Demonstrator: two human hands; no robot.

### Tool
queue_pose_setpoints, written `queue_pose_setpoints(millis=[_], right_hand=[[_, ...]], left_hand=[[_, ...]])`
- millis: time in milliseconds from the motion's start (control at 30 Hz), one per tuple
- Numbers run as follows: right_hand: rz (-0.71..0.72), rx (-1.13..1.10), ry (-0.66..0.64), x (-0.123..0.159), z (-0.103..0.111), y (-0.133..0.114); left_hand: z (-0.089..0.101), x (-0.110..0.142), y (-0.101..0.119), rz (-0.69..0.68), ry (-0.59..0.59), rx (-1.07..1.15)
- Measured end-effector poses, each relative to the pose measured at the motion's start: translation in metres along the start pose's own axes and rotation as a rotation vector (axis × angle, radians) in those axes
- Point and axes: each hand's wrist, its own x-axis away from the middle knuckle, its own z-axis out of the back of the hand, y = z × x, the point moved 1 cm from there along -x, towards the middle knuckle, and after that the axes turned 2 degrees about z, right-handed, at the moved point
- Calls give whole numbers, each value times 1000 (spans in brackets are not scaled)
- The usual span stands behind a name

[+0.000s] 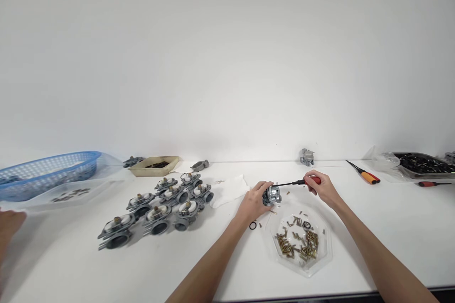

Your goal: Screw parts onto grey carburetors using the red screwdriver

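My left hand [253, 202] grips a small grey metal carburetor body [272, 195] just above the white table. My right hand [317, 188] holds a red-handled screwdriver [313, 180], its thin black shaft reaching left to the top of the carburetor. Below both hands, a clear octagonal plastic dish [329, 246] holds several small brass jets [296, 244] and a black O-ring [306, 225]. Another black O-ring [252, 225] lies on the table under my left wrist.
Several grey carburetors [156, 208] stand left of a white cloth [227, 192]. Farther left are a blue basket [50, 175], a beige tray [154, 165] and another person's hand [9, 229]. An orange-handled screwdriver [366, 176] and a metal tray of dark parts [423, 163] lie at right.
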Motion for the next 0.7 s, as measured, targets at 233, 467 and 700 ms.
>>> queue_pose_setpoints(millis=[233, 467, 700], right_hand=[[22, 25, -8, 0, 0, 3], [117, 118, -15, 1, 0, -5], [64, 53, -16, -2, -3, 9]], left_hand=[[3, -1, -1, -5, -14, 25], [11, -1, 0, 27, -52, 120], [10, 0, -3, 60, -61, 131]])
